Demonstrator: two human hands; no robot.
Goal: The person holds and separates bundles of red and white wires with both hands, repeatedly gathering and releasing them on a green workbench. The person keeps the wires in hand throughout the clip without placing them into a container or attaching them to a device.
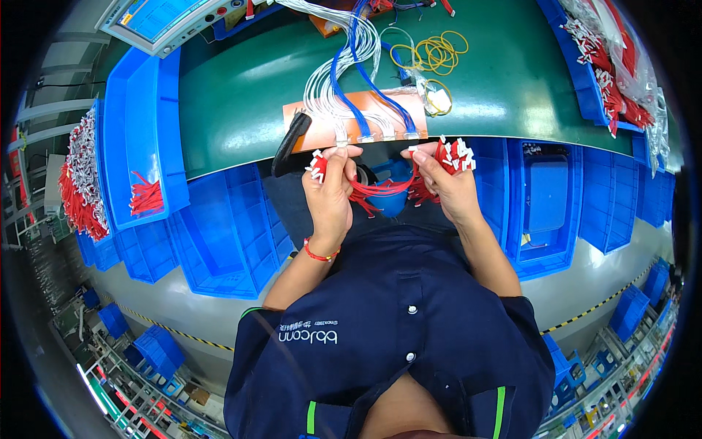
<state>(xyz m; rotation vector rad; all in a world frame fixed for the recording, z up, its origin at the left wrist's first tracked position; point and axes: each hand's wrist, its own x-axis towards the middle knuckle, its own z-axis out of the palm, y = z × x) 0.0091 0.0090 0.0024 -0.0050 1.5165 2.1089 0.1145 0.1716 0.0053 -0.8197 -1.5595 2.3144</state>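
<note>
My left hand is closed at the front edge of an orange board, its thumb and forefinger pinched beside a white connector there. White plugs of red wire harnesses stick out from its left side. My right hand is closed on more of these harnesses, with a cluster of white plugs above its fingers. Its forefinger and thumb tips point at the board's right connector. The red wires sag between both hands. White cables and blue cables run to connectors along the board's edge.
A black clamp-like piece overhangs the board's left end. Yellow rubber bands lie on the green table. A tester with a screen stands back left. Blue bins flank the table, some with red harnesses; more bins stand below it.
</note>
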